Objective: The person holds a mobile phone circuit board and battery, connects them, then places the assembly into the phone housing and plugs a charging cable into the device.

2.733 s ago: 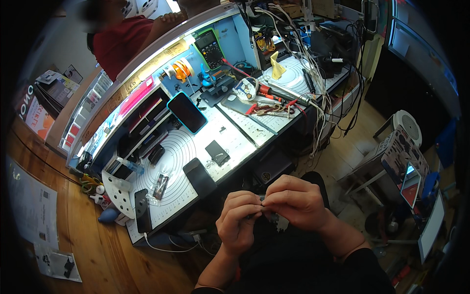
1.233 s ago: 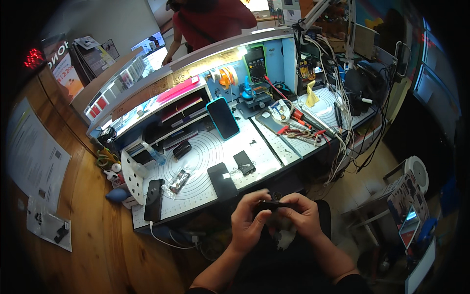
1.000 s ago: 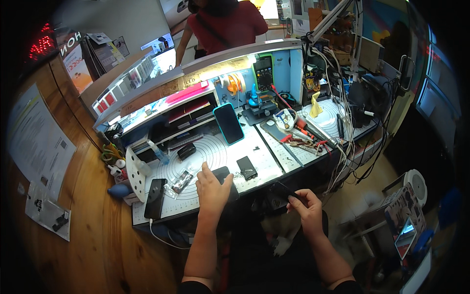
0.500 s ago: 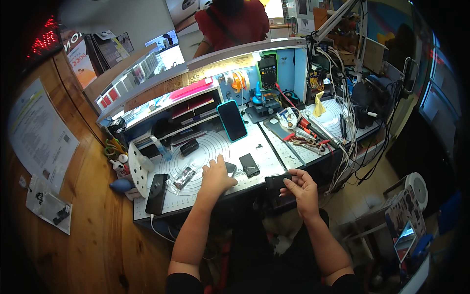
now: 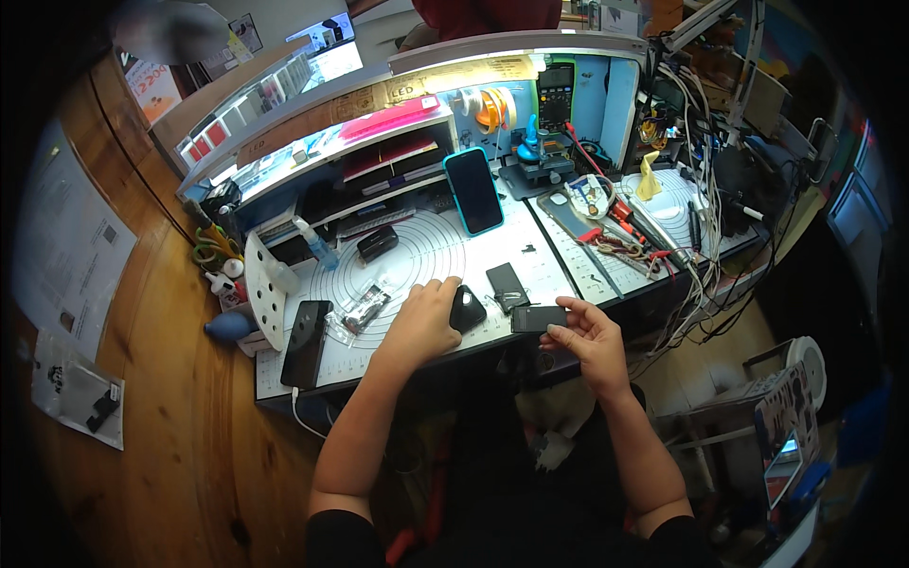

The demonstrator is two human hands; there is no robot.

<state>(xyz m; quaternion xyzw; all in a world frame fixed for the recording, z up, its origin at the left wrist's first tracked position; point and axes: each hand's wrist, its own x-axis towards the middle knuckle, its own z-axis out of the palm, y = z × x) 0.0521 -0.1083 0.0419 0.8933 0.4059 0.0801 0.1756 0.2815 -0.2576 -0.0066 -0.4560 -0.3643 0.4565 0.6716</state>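
My left hand rests low over the front of the white mat, its fingers and thumb closed on the edge of a small black device with rounded corners. The hand hides part of that device. Between the thumb and fingers of my right hand is a thin, dark rectangular piece like a phone battery, held level at the mat's front edge. Just behind it lies another dark flat rectangle with a thin pale strip at its near end.
A charging black phone and a clear bag lie left. Behind stand a teal-cased phone, a dark block and a dropper bottle. Rightward are a multimeter, a phone, test leads and tangled cables.
The view has shifted, so the bench sits higher and further right. My left hand now has the small black device more exposed beside its fingers. The flat piece in my right hand shows more face.
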